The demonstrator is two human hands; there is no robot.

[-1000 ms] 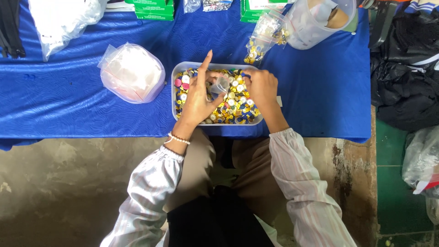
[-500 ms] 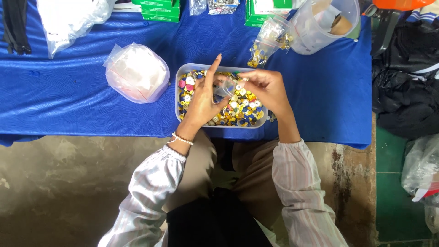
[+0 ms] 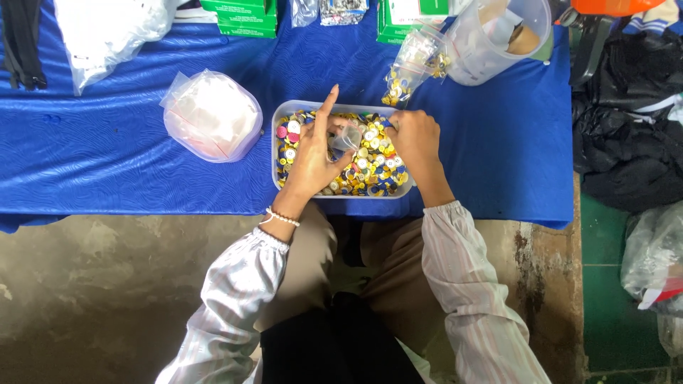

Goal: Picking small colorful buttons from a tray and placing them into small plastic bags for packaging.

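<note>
Buttons (image 3: 370,167), small and many-coloured, fill a shallow clear tray (image 3: 279,153) on the blue-covered bench (image 3: 107,163), and I keep both hands over that tray. Going left to right: a white plastic bag (image 3: 107,28) at the far edge, a round clear bundle of white stuff (image 3: 211,114) just left of the tray, then the tray itself, then a small bag of buttons (image 3: 409,67) leaning against a clear tub (image 3: 498,35) beyond it. My judgement of the risk: the tray sits near the bench's front edge, so a push from either wrist could slide it off and scatter everything over my lap; the little clear bag (image 3: 347,136) between my hands could also slip and spill what is in it. My left hand (image 3: 313,153) is half open, forefinger pointing up, thumb and other fingers pinching that little clear bag. My right hand (image 3: 415,142) is curled knuckles-up, fingertips down among the buttons by the bag; whether it grips anything I cannot tell
</note>
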